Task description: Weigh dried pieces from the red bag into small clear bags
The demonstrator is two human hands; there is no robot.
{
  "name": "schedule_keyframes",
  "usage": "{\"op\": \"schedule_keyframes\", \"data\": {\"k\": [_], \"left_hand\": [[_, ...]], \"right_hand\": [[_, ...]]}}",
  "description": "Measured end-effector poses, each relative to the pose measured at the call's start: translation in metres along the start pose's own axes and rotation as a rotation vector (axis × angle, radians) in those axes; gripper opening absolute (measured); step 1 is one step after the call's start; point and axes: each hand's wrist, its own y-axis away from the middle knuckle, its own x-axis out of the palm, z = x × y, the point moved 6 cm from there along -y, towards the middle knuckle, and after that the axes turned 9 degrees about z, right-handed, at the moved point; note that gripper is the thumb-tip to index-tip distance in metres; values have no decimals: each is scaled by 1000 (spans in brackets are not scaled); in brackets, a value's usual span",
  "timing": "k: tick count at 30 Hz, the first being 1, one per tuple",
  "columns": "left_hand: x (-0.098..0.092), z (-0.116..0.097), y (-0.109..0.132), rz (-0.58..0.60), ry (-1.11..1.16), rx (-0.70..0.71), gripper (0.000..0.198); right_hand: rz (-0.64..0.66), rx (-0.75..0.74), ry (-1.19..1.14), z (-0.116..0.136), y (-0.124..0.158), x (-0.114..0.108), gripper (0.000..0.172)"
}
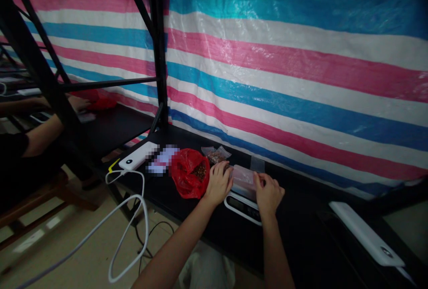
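Gripping from both sides, the left hand (218, 183) and right hand (268, 194) held a clear plastic box (243, 181) in a narrow grasp, fingers curled against its ends. Its longer side seemed to run between the hands, which sat about equally near it. The box rested on a digital scale (241, 206) toward the back edge of a black table (294, 231). Just left of the left hand lay a red bag (189, 175), with a small clear bag (215, 155) behind, and a power bank (137, 155) farther left.
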Motion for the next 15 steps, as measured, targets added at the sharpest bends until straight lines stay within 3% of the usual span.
{"op": "schedule_keyframes", "data": {"k": [5,7,12,15], "left_hand": [[-8,0,3,-45,10,-35,27],[-15,0,9,-84,7,-58,26],[-49,8,45,-273,18,-227,26],[-69,17,72,-369,3,-322,26]], "right_hand": [[-165,141,1,-13,16,-22,27],[-154,220,-8,-28,21,-23,32],[170,413,-161,-79,23,11,57],[314,409,-251,-93,22,31,64]]}}
